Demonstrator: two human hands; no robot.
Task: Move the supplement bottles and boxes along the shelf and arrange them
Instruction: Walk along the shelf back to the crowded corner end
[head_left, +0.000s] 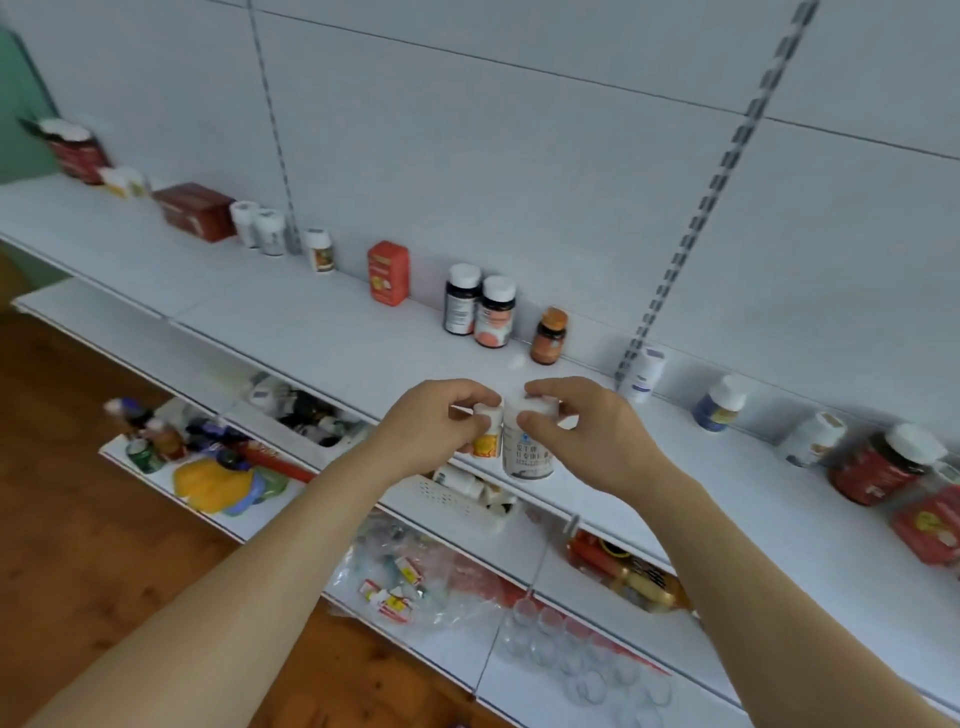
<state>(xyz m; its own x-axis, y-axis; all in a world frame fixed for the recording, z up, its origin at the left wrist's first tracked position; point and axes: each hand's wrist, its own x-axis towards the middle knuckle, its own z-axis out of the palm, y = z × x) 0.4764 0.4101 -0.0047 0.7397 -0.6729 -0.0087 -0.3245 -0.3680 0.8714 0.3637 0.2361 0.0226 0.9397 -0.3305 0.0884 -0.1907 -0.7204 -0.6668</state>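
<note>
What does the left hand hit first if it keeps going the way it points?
Probably the amber bottle with the orange cap at the back of the shelf; the left hand points that way. Depth is unclear.

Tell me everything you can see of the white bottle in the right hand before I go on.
The white bottle is the larger of the two being held, plastic-looking, with a white cap and a pale label bearing dark characters and a small blue mark. It hangs roughly upright in front of the shelf edge. The right hand grips it around the cap from above. Its side touches or nearly touches the smaller yellow-labelled bottle in the left hand.
</note>
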